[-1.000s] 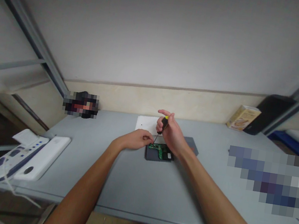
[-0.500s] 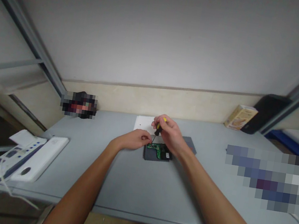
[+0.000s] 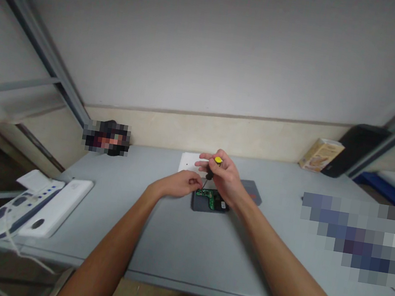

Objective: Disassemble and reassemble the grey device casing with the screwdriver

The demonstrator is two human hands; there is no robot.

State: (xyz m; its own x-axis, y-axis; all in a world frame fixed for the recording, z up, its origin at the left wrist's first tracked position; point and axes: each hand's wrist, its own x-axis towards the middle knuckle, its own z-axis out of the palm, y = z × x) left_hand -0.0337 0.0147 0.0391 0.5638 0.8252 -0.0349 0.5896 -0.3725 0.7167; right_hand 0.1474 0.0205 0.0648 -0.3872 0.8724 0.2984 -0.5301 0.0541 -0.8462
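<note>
Fingers of the right hand [image 3: 228, 173] have uncurled since half a second ago, turning the yellow end of one screwdriver [image 3: 210, 175], gripped in that hand, towards the viewer; the left hand [image 3: 179, 183] has stayed put. Nearest, well left of it on one grey table [image 3: 174, 244], lie one white slab [image 3: 60, 209] and one power strip [image 3: 19, 205]. Between the two hands sits one dark device [image 3: 200, 204], one green circuit board [image 3: 212, 203] bare inside. With that exposed, the work looks partway along; the screwdriver's tip stands by the board's far left corner, too small to tell what remains. Beside it the left fingertips pinch together, perhaps holding something; one cannot tell. Just right of the right hand lies one grey panel [image 3: 251, 190]; beyond both hands, one white sheet [image 3: 188, 160]; farther right, one carton [image 3: 320, 156].
</note>
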